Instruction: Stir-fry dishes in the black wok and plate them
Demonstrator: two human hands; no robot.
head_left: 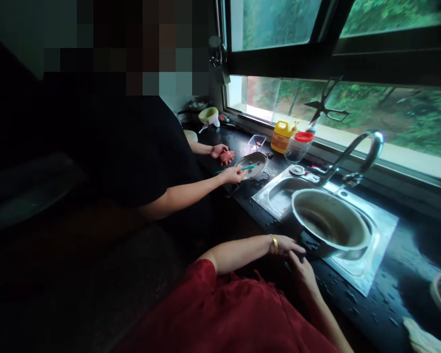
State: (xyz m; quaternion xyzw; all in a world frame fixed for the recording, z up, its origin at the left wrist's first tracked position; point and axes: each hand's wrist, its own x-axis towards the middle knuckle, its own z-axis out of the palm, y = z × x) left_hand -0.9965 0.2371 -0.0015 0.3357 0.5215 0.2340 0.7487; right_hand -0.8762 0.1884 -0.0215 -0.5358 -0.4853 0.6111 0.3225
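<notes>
One window [400, 110] backs one dark counter [385, 274]; one second person [139, 147], in black, stands at left; one steel sink [384, 225] is set into the counter, with one tap [377, 142] behind; one large pot [338, 211] sits over the sink's right side, its dark handle [309, 240] towards the wearer in red; one round, shallow lid or pan [259, 166] lies further left; one yellow jug [280, 138] and one red-lidded clear jar [297, 153] stand near the sill; two rounded containers show at right.

The wearer's left hand [284, 244] is loosely open, fingers extended, near the handle; the right hand [304, 272] is loosely open against the left's fingers; nothing shows in either; the second person's two hands hold one green utensil [248, 167] and one reddish item [227, 157].

The pot fills most of the right basin; bare room remains in the left basin and on the wet counter right of the sink.

The wearer's palms are hidden; contact with the handle cannot be determined; both containers are cut off by the frame; the lower left is too dark to read.
</notes>
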